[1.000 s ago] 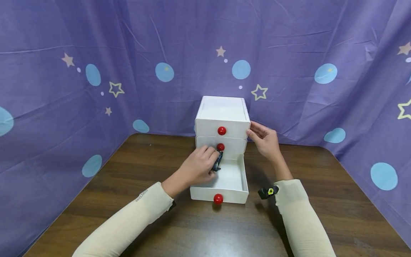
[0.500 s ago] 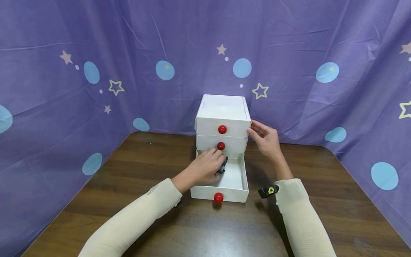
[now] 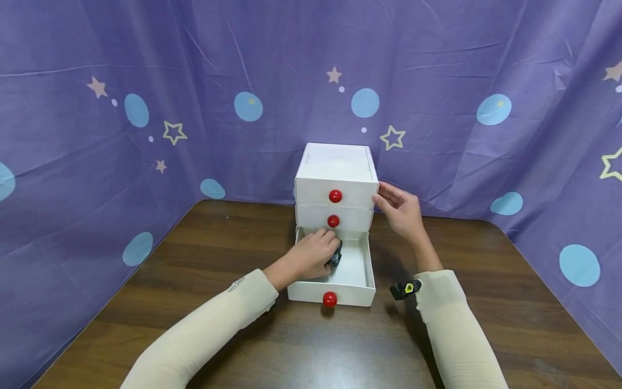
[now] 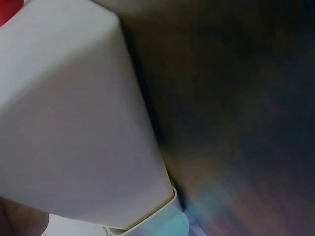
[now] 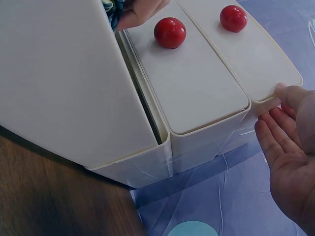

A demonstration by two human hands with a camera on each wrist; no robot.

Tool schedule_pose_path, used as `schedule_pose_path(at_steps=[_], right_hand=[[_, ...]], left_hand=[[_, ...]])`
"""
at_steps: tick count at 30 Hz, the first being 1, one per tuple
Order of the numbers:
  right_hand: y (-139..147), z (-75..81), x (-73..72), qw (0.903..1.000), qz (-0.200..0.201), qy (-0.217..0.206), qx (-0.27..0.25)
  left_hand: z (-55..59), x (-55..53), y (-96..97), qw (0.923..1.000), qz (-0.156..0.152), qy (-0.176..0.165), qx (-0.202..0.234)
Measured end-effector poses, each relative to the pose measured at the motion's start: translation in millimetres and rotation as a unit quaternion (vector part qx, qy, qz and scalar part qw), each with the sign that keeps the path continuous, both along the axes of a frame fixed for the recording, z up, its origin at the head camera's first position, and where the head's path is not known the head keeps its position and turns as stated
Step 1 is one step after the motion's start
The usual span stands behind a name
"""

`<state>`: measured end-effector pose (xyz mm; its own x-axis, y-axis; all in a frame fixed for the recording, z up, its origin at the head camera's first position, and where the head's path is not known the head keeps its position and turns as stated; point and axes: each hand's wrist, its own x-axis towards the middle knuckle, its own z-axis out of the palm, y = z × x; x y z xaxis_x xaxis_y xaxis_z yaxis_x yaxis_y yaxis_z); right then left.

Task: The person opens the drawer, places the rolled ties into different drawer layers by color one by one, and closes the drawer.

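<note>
A white cabinet [image 3: 337,163] with three stacked drawers and red knobs stands on the table. Its bottom drawer [image 3: 358,265] is pulled out; the upper two are closed. My left hand [image 3: 313,255] reaches into that drawer from the left, gripping a small dark object [image 3: 336,255]. In the right wrist view this object [image 5: 114,11] shows blue and yellow-green patterning, and I cannot tell its kind. With the thumb on the front edge and fingers against the side, my right hand [image 3: 400,213] holds the cabinet's upper right corner. The left wrist view mostly shows the drawer's outer side [image 4: 83,132].
The cabinet stands near the back of a brown wooden table [image 3: 233,243]. Behind it and along both sides hangs a purple curtain [image 3: 301,65] with stars and blue dots. A black strap device [image 3: 405,290] sits at the right wrist.
My left hand has moved right and slightly down into the open bottom drawer, carrying the dark object lower. My right hand keeps its place at the cabinet corner.
</note>
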<state>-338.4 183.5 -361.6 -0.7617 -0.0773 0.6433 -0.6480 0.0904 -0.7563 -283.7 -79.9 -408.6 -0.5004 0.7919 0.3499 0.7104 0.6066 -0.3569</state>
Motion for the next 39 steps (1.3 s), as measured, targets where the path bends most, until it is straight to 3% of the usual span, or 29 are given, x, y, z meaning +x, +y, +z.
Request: schedule_pose_path(at_steps=[6,13,23,32,39], right_hand=[[-1,2.5,3.3,1.0,-0.001,0.002,0.002],[-7,18.5,24.6,0.9999,0.004,0.001,0.011],[-9,20.6,28.2,0.9999,0.004,0.002,0.01],[-8,20.0,28.3,0.9999,0.0,-0.001,0.01],[-9,20.2,27.3,1.0,0.003,0.0,0.009]], left_hand=[[1.6,-2.7,-2.4,0.9993,-0.008,-0.036,-0.005],[2.4,-2.0,-4.6,0.9971,-0.024,-0.07,-0.017],[3.9,1.7,-10.9,0.9922,-0.039,-0.117,-0.016],[1.7,1.5,-11.8,0.992,-0.056,-0.111,-0.02],[10.1,6.2,-10.9,0.9934,-0.074,-0.078,-0.041]])
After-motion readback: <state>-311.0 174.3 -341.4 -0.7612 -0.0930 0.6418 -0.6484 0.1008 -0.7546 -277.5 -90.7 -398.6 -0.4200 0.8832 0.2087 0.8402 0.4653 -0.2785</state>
